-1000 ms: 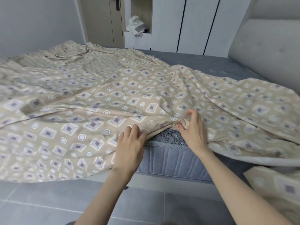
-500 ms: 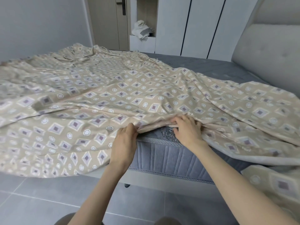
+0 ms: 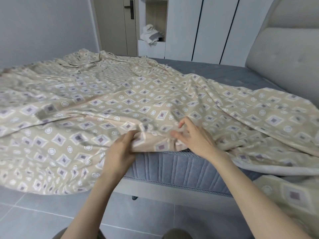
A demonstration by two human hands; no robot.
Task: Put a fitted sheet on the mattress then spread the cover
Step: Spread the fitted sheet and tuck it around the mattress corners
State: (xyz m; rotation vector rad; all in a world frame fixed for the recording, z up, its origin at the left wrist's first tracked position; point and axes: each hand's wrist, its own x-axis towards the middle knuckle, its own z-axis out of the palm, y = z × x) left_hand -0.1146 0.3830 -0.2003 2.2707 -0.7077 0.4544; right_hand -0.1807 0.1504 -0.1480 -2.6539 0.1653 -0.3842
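Observation:
A beige fitted sheet (image 3: 138,100) printed with diamonds and circles lies crumpled over most of the grey-blue mattress (image 3: 172,167), whose near side and far right top are bare. My left hand (image 3: 120,149) grips a bunched fold of the sheet's hem at the mattress's near edge. My right hand (image 3: 195,137) hovers just right of it over the sheet, fingers spread and blurred by motion, holding nothing that I can see.
A padded grey headboard (image 3: 283,52) stands at the right. White wardrobe doors (image 3: 215,28) and an open shelf with crumpled cloth (image 3: 151,35) line the far wall beside a door (image 3: 119,25). Grey floor tiles (image 3: 34,218) lie below. More patterned fabric (image 3: 293,195) hangs at lower right.
The sheet's hem has been pulled over the mattress corner that was exposed between my hands. My right hand has lifted off the cloth and spread its fingers; my left hand keeps its grip.

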